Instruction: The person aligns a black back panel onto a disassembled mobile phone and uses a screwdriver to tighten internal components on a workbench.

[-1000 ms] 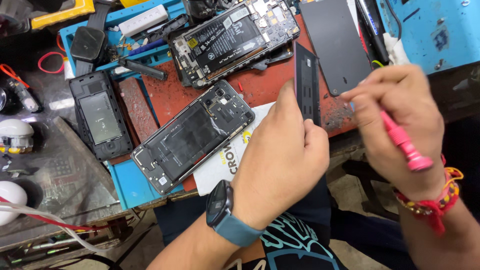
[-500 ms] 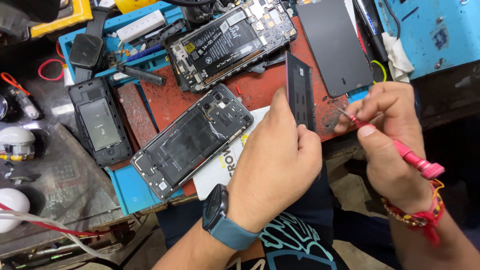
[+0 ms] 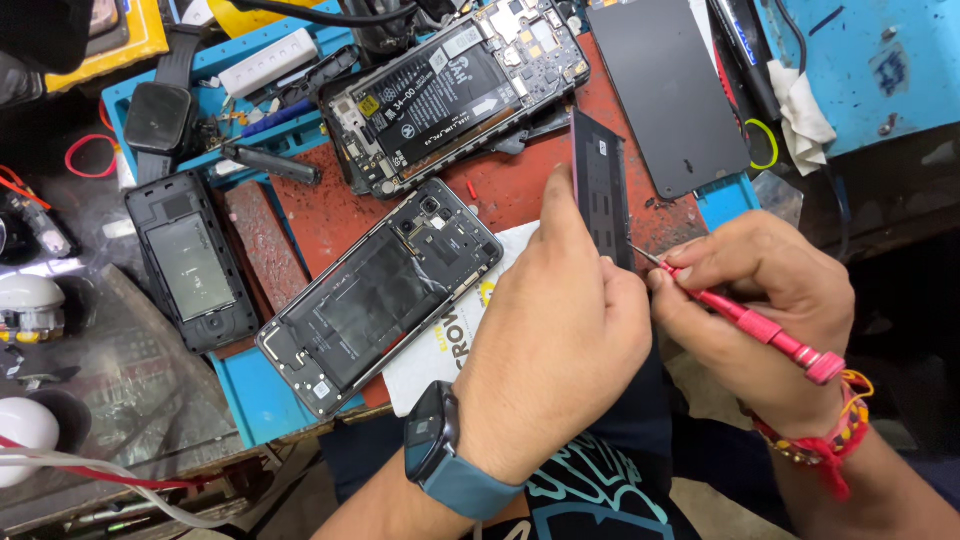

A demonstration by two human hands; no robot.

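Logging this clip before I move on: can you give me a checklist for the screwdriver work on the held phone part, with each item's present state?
1. Left hand grips the black part on edge: ok.
2. Right hand holds the red screwdriver: ok.
3. Tip meets the part's lower edge: ok.
4. Tip seated in a screw: cannot tell, too small.
5. Open phone frame lies apart from the hands: ok.
6. Loose screws accounted for on the red mat: cannot tell.
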